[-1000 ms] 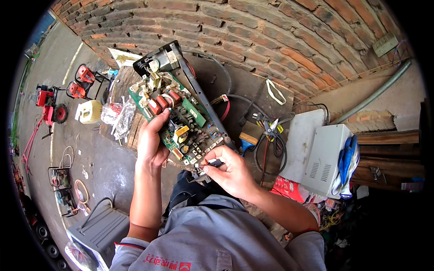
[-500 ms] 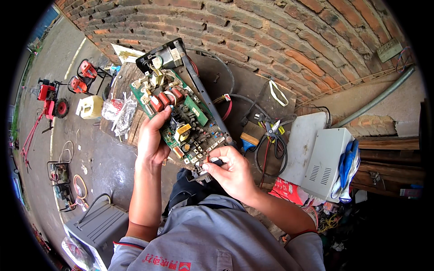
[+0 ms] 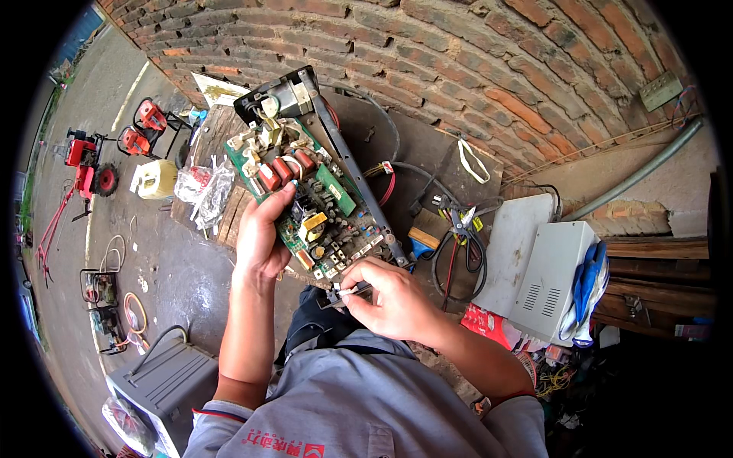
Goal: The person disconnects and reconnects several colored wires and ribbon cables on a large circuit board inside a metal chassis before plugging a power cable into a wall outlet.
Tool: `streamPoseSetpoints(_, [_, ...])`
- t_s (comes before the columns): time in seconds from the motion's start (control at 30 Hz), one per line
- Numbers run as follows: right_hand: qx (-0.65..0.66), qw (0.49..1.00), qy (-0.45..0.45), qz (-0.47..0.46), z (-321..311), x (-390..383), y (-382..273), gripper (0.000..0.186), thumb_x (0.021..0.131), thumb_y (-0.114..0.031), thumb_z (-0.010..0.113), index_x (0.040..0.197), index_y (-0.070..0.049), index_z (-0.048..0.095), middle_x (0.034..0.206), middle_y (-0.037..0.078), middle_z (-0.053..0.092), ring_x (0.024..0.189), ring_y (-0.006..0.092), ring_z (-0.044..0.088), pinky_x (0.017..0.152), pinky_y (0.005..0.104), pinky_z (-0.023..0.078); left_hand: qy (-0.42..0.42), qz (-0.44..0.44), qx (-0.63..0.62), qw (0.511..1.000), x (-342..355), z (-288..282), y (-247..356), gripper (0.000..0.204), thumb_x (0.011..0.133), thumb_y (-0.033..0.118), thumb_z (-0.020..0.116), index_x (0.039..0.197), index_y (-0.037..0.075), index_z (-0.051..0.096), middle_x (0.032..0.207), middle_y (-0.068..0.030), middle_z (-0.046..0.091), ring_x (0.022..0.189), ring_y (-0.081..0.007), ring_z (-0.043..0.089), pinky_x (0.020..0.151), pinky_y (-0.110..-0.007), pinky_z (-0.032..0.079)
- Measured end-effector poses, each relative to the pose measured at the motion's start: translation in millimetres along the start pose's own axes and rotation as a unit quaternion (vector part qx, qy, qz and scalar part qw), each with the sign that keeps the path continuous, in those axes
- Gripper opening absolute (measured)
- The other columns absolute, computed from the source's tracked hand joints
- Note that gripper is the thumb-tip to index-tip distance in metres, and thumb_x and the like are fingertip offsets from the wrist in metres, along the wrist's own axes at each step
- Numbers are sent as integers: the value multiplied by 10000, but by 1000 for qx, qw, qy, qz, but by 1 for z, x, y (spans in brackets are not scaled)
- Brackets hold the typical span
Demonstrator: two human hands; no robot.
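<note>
A green circuit board [image 3: 353, 243] crowded with parts is tilted in front of me, fixed along a dark metal frame [image 3: 347, 164]. Red cylindrical components [image 3: 287, 168] and a yellow-wrapped transformer [image 3: 313, 223] stand up from it. My left hand [image 3: 261, 233] grips the board's left edge, thumb on top beside the red components. Just off its near end, my right hand [image 3: 388, 296] pinches a small dark piece [image 3: 334, 296] with a whitish bit at the fingertips. What exactly this piece is, and whether it is joined to the board, I cannot tell.
Pliers [image 3: 461, 219], a blue-ended brush [image 3: 424, 235] and looped black cable [image 3: 481, 263] lie right of the board. A grey vented cover [image 3: 547, 278] with blue-white gloves [image 3: 584, 286] sits further right. Plastic bags [image 3: 205, 191] lie left. A brick wall [image 3: 427, 69] rises behind.
My right hand has drawn back slightly toward me from the board's near end, with the dark piece in its fingers. The left hand keeps its hold on the board.
</note>
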State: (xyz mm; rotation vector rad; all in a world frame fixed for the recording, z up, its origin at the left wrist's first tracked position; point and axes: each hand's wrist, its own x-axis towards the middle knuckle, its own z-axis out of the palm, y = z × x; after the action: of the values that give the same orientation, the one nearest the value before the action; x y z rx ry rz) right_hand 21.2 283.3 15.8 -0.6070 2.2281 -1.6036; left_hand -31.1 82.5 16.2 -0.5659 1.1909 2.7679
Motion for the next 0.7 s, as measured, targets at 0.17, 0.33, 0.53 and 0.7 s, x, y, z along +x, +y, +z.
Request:
streamPoseSetpoints(0.17, [1, 998, -46, 31, -8, 5, -10, 161, 802, -147, 710, 874, -43, 610, 866, 99, 644, 775, 299, 658, 672, 370, 514, 37, -2, 40, 999, 1, -11, -9, 348, 876, 4, 547, 1220, -36, 513, 1049, -121, 634, 907, -217, 652, 829, -378, 555])
streamPoseSetpoints(0.33, [-85, 995, 8, -43, -3, -1, -4, 163, 831, -203, 696, 902, -72, 629, 908, 79, 633, 714, 293, 660, 600, 378, 531, 40, -14, 56, 998, 5, -20, -13, 327, 867, -9, 541, 1193, -36, 524, 1011, -111, 638, 877, -204, 654, 791, -370, 564])
streamPoseSetpoints(0.53, [-224, 974, -9, -41, -9, -10, -20, 213, 880, -268, 635, 1027, -114, 640, 1026, 129, 594, 591, 282, 656, 504, 394, 527, 49, -1, 87, 995, 11, -22, -18, 335, 827, -26, 557, 1161, -29, 544, 975, -94, 634, 808, -200, 653, 741, -360, 567])
streamPoseSetpoints(0.7, [-204, 978, -5, -28, -8, -14, -20, 209, 855, -245, 671, 1010, -106, 658, 1108, 137, 568, 589, 250, 661, 497, 360, 526, 29, 2, 100, 995, 17, -26, -17, 348, 806, -27, 581, 1152, -18, 551, 958, -70, 634, 791, -174, 652, 715, -336, 570])
